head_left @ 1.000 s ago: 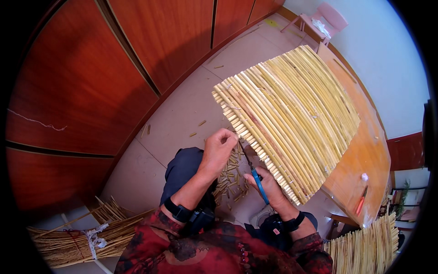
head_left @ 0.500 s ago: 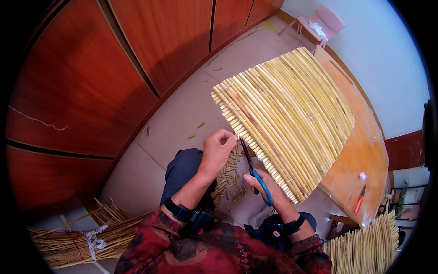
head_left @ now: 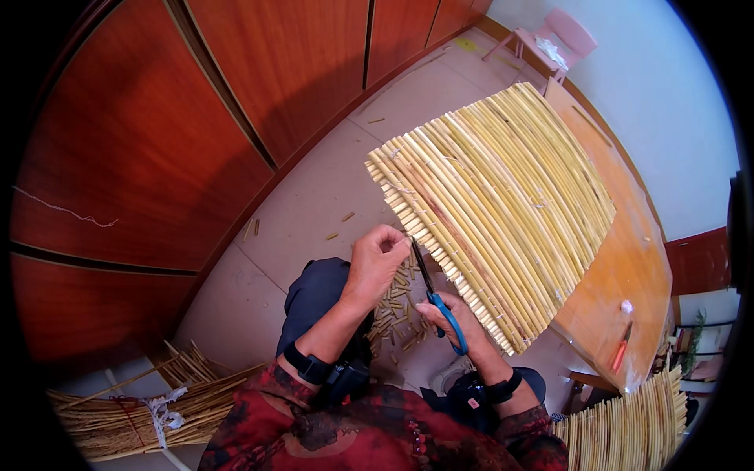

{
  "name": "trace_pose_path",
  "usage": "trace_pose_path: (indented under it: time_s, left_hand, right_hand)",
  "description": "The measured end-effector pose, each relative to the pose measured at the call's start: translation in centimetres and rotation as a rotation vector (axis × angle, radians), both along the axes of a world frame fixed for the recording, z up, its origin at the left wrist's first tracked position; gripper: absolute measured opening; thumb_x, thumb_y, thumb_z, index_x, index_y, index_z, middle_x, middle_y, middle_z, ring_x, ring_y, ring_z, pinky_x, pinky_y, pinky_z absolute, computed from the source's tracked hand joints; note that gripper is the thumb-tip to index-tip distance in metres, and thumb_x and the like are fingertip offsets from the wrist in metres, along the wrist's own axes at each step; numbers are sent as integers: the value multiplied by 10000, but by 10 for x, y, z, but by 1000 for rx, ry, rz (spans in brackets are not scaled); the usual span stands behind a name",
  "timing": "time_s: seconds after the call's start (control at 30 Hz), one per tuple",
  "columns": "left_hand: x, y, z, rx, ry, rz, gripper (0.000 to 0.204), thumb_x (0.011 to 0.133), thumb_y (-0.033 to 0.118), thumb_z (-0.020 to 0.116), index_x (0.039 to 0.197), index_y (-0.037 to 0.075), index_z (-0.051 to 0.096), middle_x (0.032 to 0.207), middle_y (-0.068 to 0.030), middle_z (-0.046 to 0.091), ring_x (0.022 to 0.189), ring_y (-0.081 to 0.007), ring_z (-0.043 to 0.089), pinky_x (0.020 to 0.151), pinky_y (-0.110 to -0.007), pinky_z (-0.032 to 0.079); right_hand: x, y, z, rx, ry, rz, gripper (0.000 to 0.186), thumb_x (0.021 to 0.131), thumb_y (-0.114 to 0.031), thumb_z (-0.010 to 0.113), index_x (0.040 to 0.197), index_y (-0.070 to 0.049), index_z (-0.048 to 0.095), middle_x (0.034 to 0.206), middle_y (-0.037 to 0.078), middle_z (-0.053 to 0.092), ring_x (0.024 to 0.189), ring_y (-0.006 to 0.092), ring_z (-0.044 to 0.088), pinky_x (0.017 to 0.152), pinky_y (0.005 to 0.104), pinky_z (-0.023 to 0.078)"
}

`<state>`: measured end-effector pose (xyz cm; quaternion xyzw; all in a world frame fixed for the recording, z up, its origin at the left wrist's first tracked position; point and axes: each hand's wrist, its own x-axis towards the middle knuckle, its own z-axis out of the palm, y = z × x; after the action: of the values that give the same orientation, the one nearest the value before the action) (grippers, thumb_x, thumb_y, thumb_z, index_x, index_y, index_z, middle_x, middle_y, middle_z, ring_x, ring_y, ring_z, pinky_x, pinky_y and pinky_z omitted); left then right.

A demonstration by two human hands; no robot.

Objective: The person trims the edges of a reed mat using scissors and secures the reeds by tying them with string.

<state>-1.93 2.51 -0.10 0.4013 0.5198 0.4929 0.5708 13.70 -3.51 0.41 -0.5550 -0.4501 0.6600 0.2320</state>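
Note:
A mat of pale yellow stalks (head_left: pixel 495 204), bound side by side with thread, lies on the table and juts past its edge towards me. My left hand (head_left: pixel 369 271) is closed in a pinch at the mat's near left edge; what sits between the fingertips is too small to make out. My right hand (head_left: pixel 463 320) grips scissors (head_left: pixel 448 318) with blue handles and dark blades. The blades run up beside the mat's stepped edge, their tips right by my left fingertips. They look nearly together.
Cut stalk pieces (head_left: pixel 385 320) litter the floor below my hands. On the wooden table (head_left: pixel 628 275) lie a red-handled tool (head_left: pixel 621 351) and a small white ball (head_left: pixel 626 306). A second stalk mat (head_left: pixel 628 428) stands at lower right, a tied stalk bundle (head_left: pixel 126 420) at lower left. Red-brown cabinets (head_left: pixel 141 133) line the left.
The scissor tips have shifted slightly left, closer to my left fingertips, and the blades look closer together. My left hand keeps its pinch at the mat's edge.

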Motion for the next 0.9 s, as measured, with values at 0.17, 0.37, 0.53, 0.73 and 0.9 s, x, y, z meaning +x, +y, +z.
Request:
trace_pose_path:
  time_s: [0.17,0.37,0.53,0.73,0.9]
  left_hand:
    - [-2,0,2,-45,-3,-12,100,743,92,538,714,-4,537,617,13,504,577,-38,444,518,-186,368]
    - [0,0,3,-56,-1,-7,111,750,98,523,710,-4,533,618,13,499,579,-38,443,515,-185,366]
    - [-1,1,2,-42,-3,-3,104,747,93,515,708,-3,531,620,15,497,584,-39,447,520,-187,370]
    - [-6,0,9,-117,-144,28,107,752,103,487,746,6,532,614,27,469,547,-40,411,479,-181,334]
    - [-6,1,1,-17,-122,124,139,762,138,489,769,8,538,660,20,470,552,-40,399,474,-180,320]
  right_hand:
    - [-2,1,-2,41,29,20,228,767,-285,572,691,-80,506,556,-56,407,491,35,370,439,177,303]
    - [-3,0,-1,103,1,18,256,776,-303,555,685,-73,493,561,-34,442,483,47,403,432,175,327]
    - [-3,-1,0,76,25,-27,194,765,-213,594,695,-46,524,574,-58,390,539,35,358,485,180,315]
    - [0,-11,-15,219,-142,-27,249,773,-283,561,663,-71,494,501,-47,402,440,37,372,403,171,297]
    - [1,-15,-16,253,-132,111,266,780,-317,540,742,-54,520,569,-18,452,511,55,420,463,188,343]
